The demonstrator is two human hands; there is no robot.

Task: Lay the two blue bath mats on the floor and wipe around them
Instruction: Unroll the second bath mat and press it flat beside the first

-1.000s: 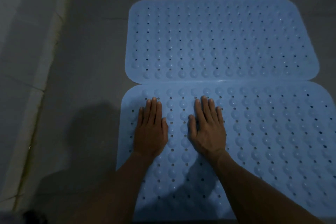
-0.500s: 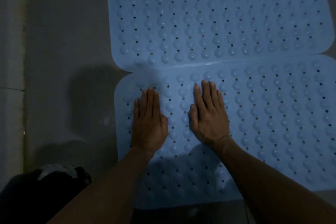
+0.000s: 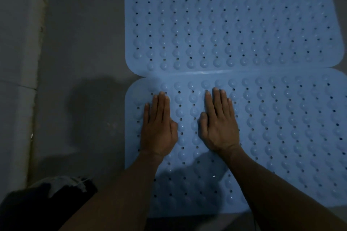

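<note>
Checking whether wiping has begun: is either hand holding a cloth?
No: the left hand and right hand both lie flat, fingers straight, on the near mat, holding nothing.

dim, bluish cast | soft shadows fall left of arms | edges bowed | slight blur

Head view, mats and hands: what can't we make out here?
- Near mat: right end cut off by the frame edge; near edge partly hidden under both forearms.
- Far mat: top edge cut off by the frame.
- Mat surface under the left hand and right hand: covered by flat palms.
- Dark bundle, bottom left: too dim to identify; cloth or not, cannot tell.
</note>
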